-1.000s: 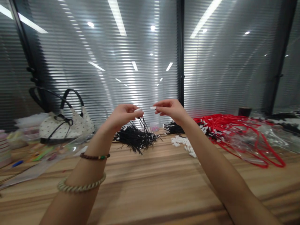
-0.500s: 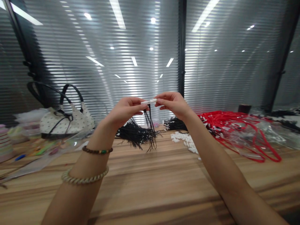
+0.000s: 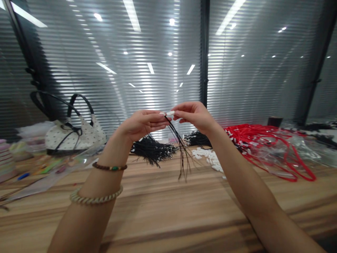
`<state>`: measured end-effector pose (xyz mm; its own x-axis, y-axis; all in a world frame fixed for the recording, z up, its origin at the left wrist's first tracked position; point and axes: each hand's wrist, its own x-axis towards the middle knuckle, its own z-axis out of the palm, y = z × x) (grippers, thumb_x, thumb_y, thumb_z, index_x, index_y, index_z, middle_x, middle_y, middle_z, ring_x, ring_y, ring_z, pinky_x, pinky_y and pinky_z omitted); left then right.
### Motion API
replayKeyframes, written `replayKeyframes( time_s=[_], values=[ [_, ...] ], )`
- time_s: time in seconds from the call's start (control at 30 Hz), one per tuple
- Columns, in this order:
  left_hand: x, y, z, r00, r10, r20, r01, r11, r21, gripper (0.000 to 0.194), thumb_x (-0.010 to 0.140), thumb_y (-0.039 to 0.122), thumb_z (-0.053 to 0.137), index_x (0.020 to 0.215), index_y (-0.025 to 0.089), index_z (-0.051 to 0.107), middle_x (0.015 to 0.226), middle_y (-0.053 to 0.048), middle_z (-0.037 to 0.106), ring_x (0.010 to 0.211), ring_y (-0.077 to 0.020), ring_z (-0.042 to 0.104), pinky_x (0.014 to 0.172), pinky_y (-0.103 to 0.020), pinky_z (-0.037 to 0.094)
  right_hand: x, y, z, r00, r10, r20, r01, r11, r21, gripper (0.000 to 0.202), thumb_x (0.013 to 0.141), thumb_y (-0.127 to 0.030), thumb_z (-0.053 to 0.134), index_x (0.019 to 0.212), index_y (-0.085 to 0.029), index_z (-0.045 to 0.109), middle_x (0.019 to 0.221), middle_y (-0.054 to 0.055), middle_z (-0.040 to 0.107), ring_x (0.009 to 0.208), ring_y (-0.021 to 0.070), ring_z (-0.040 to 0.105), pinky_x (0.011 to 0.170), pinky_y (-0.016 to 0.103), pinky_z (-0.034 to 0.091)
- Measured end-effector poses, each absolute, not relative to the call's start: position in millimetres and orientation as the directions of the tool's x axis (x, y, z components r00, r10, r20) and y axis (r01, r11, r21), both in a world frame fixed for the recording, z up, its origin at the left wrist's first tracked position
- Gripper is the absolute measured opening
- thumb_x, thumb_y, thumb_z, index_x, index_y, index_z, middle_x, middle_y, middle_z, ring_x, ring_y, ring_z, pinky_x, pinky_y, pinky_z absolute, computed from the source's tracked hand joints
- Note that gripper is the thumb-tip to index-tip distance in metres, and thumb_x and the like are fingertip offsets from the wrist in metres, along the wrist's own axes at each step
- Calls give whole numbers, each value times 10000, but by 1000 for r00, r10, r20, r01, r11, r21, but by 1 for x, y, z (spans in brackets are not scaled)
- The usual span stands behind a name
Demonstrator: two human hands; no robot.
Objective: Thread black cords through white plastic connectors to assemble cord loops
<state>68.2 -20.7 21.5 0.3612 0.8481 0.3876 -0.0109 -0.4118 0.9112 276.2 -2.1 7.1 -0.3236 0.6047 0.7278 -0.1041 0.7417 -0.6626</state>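
Between the fingertips of both hands are small white pieces [image 3: 170, 113], held above the table. My left hand [image 3: 147, 121] pinches the left end, and thin black cords [image 3: 180, 147] hang down from its fingertips. My right hand [image 3: 191, 114] pinches the right end of the white pieces. How the pieces join is too small to make out. Below and behind my left hand lies a bundle of black cords [image 3: 154, 149]. A pile of white pieces [image 3: 210, 158] lies beneath my right forearm, with another black bundle [image 3: 198, 138] just behind it.
Red cords [image 3: 247, 135] and clear plastic bags [image 3: 281, 154] cover the right side of the wooden table [image 3: 168, 211]. At the back left stands a white dotted handbag [image 3: 76, 137], near a blue object [image 3: 23, 176] and a plastic sheet. A dark cup [image 3: 274, 122] is at the back right.
The hanging black cords have swung to the right and downward. My left hand's fingers have shifted slightly to the right around the white pieces, while my right hand has hardly moved.
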Motion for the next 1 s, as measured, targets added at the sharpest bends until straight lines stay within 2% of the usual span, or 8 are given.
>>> replayKeyframes(
  time_s=[0.07, 0.1, 0.2, 0.3, 0.47, 0.57, 0.8, 1.0],
  values=[
    [67, -18, 20, 362, 845, 394, -13, -418, 908, 159, 669, 192, 803, 805, 142, 738, 945, -99, 778, 962, -229, 707, 926, -369, 523, 277, -1, 7, -321, 606, 728, -104, 741, -663, 234, 700, -330, 798, 858, -172, 728, 755, 7, 718, 746, 128, 671, 642, 239, 514],
    [66, -16, 19, 318, 853, 414, 11, -440, 898, 167, 659, 195, 819, 790, 141, 729, 896, -91, 777, 908, -219, 714, 898, -368, 532, 278, 0, 7, -316, 609, 728, -105, 740, -664, 233, 700, -334, 799, 855, -174, 729, 744, 5, 716, 741, 127, 669, 640, 238, 514],
    [66, -11, 15, 172, 828, 534, 174, -559, 811, 196, 672, 287, 838, 699, 151, 700, 632, -17, 689, 635, -151, 643, 702, -324, 524, 280, 5, 6, -295, 628, 720, -104, 728, -678, 229, 705, -340, 800, 848, -174, 733, 726, 7, 713, 724, 123, 664, 636, 235, 512],
    [67, -8, 13, 153, 780, 607, 266, -624, 735, 245, 656, 341, 846, 658, 167, 674, 568, 17, 610, 571, -128, 560, 616, -299, 466, 281, 8, 6, -268, 657, 705, -91, 711, -697, 205, 726, -337, 786, 842, -175, 736, 719, 9, 711, 714, 116, 659, 626, 227, 506],
    [70, -11, 14, 182, 829, 528, 169, -555, 814, 257, 697, 350, 810, 695, 178, 619, 779, -61, 726, 799, -193, 668, 773, -346, 495, 280, 8, 6, -249, 689, 681, -134, 672, -729, 142, 717, -249, 778, 826, -176, 721, 750, 24, 714, 763, 145, 689, 669, 262, 540],
    [71, -13, 14, 232, 857, 460, 78, -488, 869, 231, 720, 324, 800, 716, 175, 624, 801, -66, 741, 820, -203, 691, 813, -365, 498, 277, 3, 7, -238, 693, 680, -182, 656, -733, 52, 718, -168, 727, 767, -173, 711, 749, 22, 704, 766, 153, 693, 719, 299, 577],
    [74, -14, 15, 294, 865, 406, 28, -432, 901, 125, 726, 262, 757, 740, 150, 704, 794, -51, 725, 772, -178, 668, 774, -347, 499, 263, -4, 7, -238, 721, 651, -206, 618, -759, 123, 708, -81, 599, 685, -160, 691, 594, -15, 629, 623, 122, 646, 712, 325, 608],
    [77, -18, 16, 267, 865, 425, 83, -460, 884, 114, 703, 225, 730, 634, 154, 673, 679, -28, 655, 674, -151, 588, 663, -315, 457, 267, 3, 5, -171, 715, 678, -113, 669, -734, 97, 717, -115, 653, 789, -166, 694, 619, -31, 608, 576, 95, 597, 612, 263, 537]
  ],
)
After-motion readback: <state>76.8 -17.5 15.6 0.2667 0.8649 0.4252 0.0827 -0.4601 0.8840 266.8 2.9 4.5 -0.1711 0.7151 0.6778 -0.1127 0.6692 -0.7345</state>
